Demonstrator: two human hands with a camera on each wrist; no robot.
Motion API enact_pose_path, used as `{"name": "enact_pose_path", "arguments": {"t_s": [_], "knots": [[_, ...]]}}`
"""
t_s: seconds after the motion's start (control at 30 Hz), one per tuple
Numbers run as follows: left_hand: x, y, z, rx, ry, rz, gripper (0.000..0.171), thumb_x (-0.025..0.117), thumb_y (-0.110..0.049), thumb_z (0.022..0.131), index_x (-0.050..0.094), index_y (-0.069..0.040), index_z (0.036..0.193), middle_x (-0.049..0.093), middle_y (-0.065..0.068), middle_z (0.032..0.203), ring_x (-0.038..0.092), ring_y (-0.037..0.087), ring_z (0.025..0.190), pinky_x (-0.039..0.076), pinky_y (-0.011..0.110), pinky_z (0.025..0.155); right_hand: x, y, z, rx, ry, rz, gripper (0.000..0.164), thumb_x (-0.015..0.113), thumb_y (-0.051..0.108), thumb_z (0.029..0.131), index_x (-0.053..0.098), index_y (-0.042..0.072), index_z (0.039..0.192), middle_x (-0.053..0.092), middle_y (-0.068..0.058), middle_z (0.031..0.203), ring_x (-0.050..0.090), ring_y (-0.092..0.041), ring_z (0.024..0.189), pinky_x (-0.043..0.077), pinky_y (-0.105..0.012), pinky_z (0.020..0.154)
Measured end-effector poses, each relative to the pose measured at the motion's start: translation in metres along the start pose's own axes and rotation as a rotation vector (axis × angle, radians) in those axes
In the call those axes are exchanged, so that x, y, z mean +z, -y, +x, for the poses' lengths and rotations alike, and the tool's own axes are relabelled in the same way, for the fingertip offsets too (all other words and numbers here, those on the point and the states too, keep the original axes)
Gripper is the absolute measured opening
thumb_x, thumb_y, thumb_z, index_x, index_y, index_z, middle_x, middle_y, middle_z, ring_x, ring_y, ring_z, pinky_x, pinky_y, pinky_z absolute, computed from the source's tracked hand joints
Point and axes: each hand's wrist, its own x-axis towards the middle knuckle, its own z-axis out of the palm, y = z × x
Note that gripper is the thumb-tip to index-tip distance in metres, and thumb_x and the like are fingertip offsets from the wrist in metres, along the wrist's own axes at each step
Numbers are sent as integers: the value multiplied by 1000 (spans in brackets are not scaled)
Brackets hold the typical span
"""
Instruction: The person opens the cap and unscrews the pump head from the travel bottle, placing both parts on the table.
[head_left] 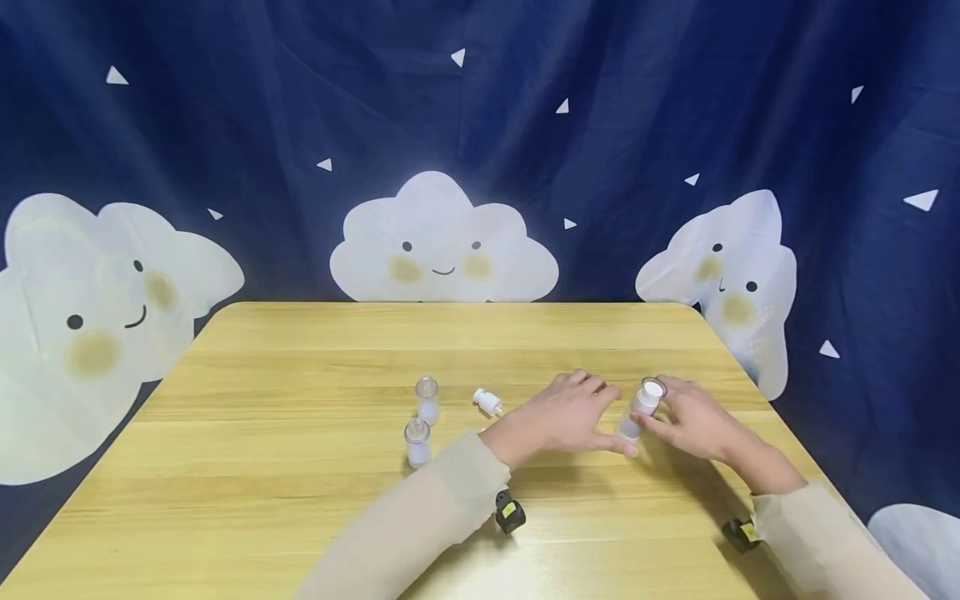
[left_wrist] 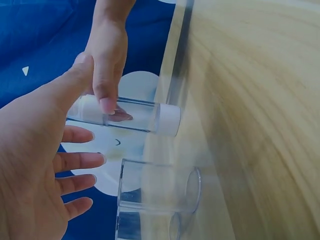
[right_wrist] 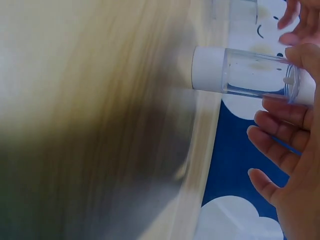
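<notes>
My right hand (head_left: 693, 414) pinches a clear bottle (head_left: 637, 412) with a white base and white neck, thumb on one side and forefinger on the other near its top. The bottle stands slightly tilted in the head view, its base (left_wrist: 169, 120) close to the tabletop. The other fingers (right_wrist: 275, 150) of that hand spread loosely. To the left of the bottle, my left hand (head_left: 566, 414) is held with thumb and fingers apart and nothing between them. Clear open cylinders (left_wrist: 160, 186) stand near it in the left wrist view; the head view hides them.
Two small bottles with clear caps, a farther one (head_left: 427, 402) and a nearer one (head_left: 417, 443), stand left of my left forearm. A white pump top (head_left: 487, 402) lies on the wooden table (head_left: 300, 500) beside that wrist. A blue cloud-print curtain (head_left: 480, 100) hangs behind.
</notes>
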Motion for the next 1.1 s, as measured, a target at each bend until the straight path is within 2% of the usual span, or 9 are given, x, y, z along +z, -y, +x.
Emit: {"name": "enact_pose_path", "arguments": {"t_s": [0.17,0.3,0.53,0.73,0.83,1.1], "knots": [[2,-5,3,0,22,39,91,39,-84,80,38,-24,149,44,-3,146,34,20,137,27,41,114,1,8,-3,-7,18,5,15,71,32,89,60,23,93,53,13,83,51,-11,72,44,-44,79],[5,-9,5,5,30,91,91,35,-85,80,39,-25,148,44,-4,145,34,20,136,27,40,114,2,14,-6,-38,21,6,12,71,32,90,60,27,92,52,16,82,51,-8,73,46,-42,79],[12,-14,6,45,40,197,91,28,-85,80,50,-20,141,49,-2,139,38,19,132,24,35,115,1,23,-10,-79,39,13,13,71,31,90,60,28,96,54,19,88,55,-7,77,50,-37,76],[14,-16,7,52,31,188,90,28,-84,82,53,-19,139,52,-2,137,40,17,129,24,34,115,-3,29,-12,-48,69,11,21,71,40,89,61,25,100,61,11,98,60,-11,93,53,-40,81],[15,-17,8,52,23,183,88,27,-83,83,55,-19,136,53,-3,135,42,16,127,24,31,114,-7,31,-12,-21,67,22,25,71,42,88,61,24,102,63,8,101,61,-14,95,53,-41,81],[18,-18,14,65,14,158,75,30,-79,87,63,-22,123,57,-7,127,45,13,124,28,29,112,-12,34,-11,-40,24,2,19,72,36,88,59,24,96,58,15,91,57,-7,85,51,-35,73]]}}
